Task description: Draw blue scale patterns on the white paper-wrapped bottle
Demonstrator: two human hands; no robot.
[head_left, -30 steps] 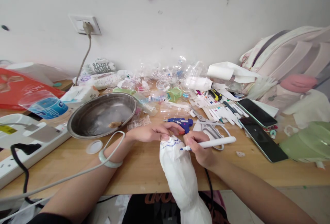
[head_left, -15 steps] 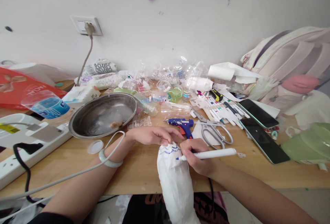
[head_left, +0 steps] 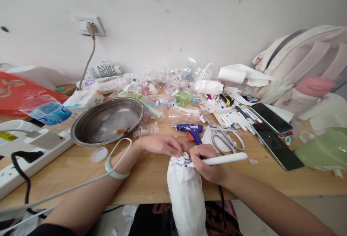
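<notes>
So the left hand (head_left: 162,146) was kinda arched, fingers (head_left: 175,143) bent inward, the right hand (head_left: 206,160) was curled in a writing-style pinch right beside it, and both forearms (head_left: 93,190) slanted inward.

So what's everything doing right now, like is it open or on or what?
Marker: uncapped, in the right hand
White bundle: marked with blue wavy lines, top end in the left hand
Phones: screens dark
Plug: in the wall socket
Glue gun: lying on the table
Scissors: lying down, can't tell if open
Bowl: upright, brown lump inside
</notes>
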